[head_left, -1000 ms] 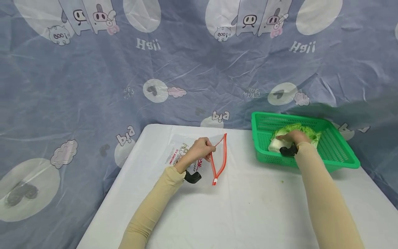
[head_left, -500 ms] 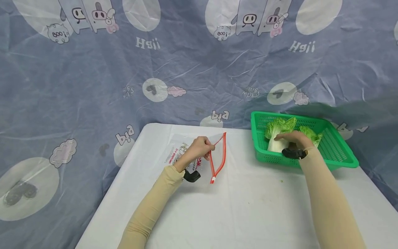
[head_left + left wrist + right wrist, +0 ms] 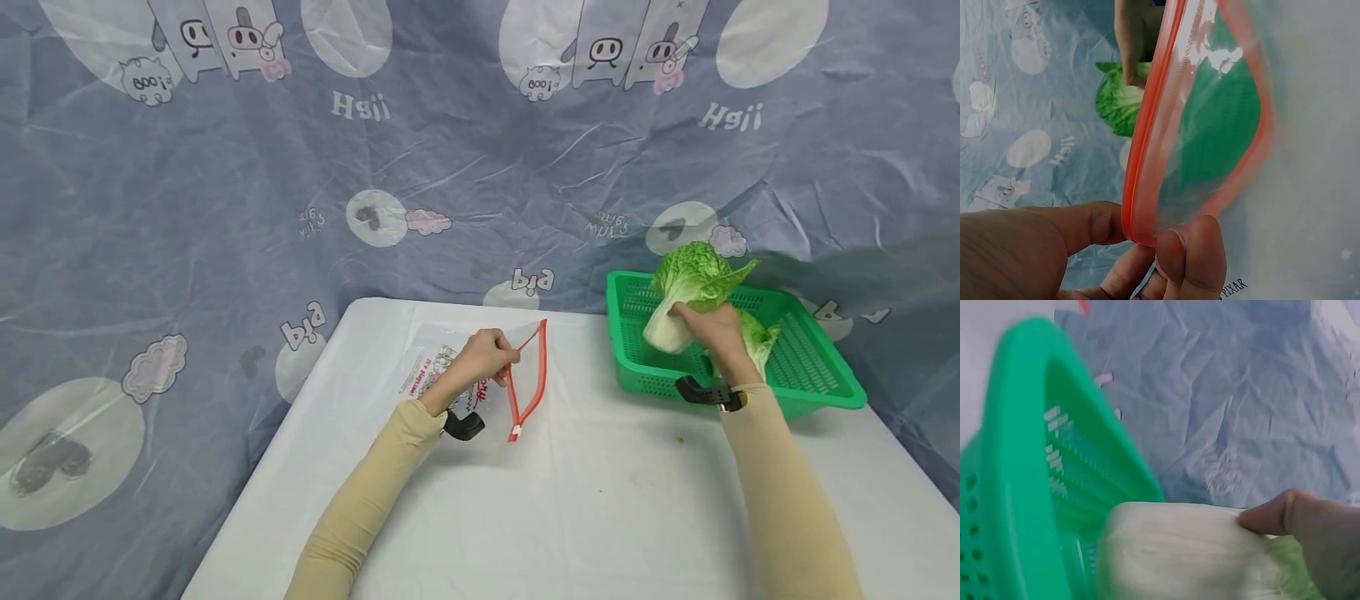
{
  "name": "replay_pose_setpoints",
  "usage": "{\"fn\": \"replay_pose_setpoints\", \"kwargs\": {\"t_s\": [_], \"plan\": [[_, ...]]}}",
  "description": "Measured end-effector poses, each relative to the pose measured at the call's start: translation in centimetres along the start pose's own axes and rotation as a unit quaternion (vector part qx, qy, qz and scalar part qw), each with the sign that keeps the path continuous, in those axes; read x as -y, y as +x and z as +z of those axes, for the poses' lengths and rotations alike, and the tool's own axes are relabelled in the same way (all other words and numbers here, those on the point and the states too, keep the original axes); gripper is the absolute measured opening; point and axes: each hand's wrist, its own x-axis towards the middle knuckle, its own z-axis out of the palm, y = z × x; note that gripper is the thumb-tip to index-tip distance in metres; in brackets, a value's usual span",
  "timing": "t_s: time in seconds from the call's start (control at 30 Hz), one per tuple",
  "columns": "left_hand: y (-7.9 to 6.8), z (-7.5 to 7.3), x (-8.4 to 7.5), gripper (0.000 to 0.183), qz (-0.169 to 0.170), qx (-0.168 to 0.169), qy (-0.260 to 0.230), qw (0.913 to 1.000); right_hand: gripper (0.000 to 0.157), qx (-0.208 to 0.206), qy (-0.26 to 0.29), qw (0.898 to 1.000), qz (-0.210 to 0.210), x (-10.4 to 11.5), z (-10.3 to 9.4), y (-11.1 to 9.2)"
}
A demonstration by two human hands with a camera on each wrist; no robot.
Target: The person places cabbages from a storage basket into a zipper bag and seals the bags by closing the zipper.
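A clear zip bag (image 3: 530, 400) with a red-orange rim lies at the table's middle left, its mouth spread apart. My left hand (image 3: 483, 360) pinches the rim; in the left wrist view thumb and fingers (image 3: 1197, 256) grip the red edge. At the right, my right hand (image 3: 716, 329) grips a napa cabbage (image 3: 693, 279) around its middle, raised and tilted over the green basket (image 3: 825, 400). White stem end (image 3: 1172, 550) points down toward the basket in the right wrist view. A second leafy cabbage (image 3: 759, 337) sits in the basket, partly behind my wrist.
A white-covered table (image 3: 585, 517) carries the bag and basket. Behind it hangs a blue-grey printed curtain (image 3: 465, 167), close to the basket's far side. Small specks (image 3: 680, 439) mark the cloth in front of the basket.
My right hand has taken hold of the napa cabbage and lifted it up out of the basket. The left hand and the zip bag have stayed nearly still.
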Motion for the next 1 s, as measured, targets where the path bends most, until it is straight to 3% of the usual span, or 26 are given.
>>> {"fn": "replay_pose_setpoints", "kwargs": {"t_s": [0.13, 0.27, 0.43, 0.67, 0.8, 1.0], "plan": [[0.0, 0.1, -0.2, 0.012, 0.001, -0.002, -0.009, 1.0, 0.1, -0.06, 0.035, 0.996, -0.05, 1.1, 0.8, -1.5], [-0.1, 0.1, -0.5, 0.012, 0.004, -0.004, -0.005, 1.0, 0.097, -0.084, 0.067, 0.99, -0.096, 2.3, 1.8, -3.3], [-0.1, 0.2, -0.4, 0.013, 0.008, -0.001, 0.003, 1.0, 0.091, -0.069, 0.081, 0.986, -0.127, 3.7, 4.5, -6.1], [0.1, 0.5, -0.3, 0.014, 0.006, -0.011, 0.0, 0.9999, 0.07, -0.085, 0.111, 0.973, -0.185, 4.5, 11.1, -8.4], [0.1, 0.7, -0.5, 0.016, 0.013, -0.02, 0.004, 0.9997, 0.07, -0.071, 0.135, 0.968, -0.198, 4.2, 13.8, -9.0], [0.0, 0.8, -0.6, 0.017, 0.007, -0.029, 0.004, 0.9996, 0.076, -0.043, 0.153, 0.965, -0.21, 3.2, 16.3, -9.5]]}}
